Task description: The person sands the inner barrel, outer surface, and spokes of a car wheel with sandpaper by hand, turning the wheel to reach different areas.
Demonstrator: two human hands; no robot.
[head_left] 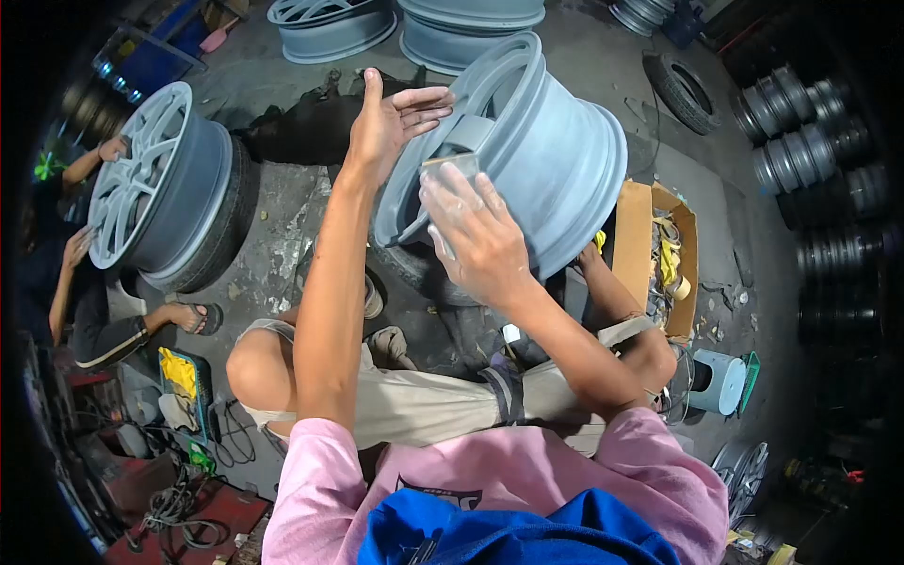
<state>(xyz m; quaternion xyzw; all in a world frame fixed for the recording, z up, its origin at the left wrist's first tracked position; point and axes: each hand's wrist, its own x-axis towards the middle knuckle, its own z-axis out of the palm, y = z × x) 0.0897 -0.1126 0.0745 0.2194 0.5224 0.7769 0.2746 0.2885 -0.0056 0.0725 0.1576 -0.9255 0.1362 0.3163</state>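
Observation:
A grey-primed car wheel rim stands tilted in front of me, spokes facing left, propped on a black tire lying beneath it. My right hand, fingers dusty and laid flat, presses a thin, greyish piece with a tan edge, apparently sandpaper, against a spoke. Fingers stretched and thumb raised, my left hand is by the rim's spoked face. Nothing shows in its palm; whether its fingertips touch the rim is unclear.
Left, another person's hands are on a second grey rim resting on a tire. More grey rims stand at the back. To my right are a cardboard box and a pale blue container; stacked wheels line the far right.

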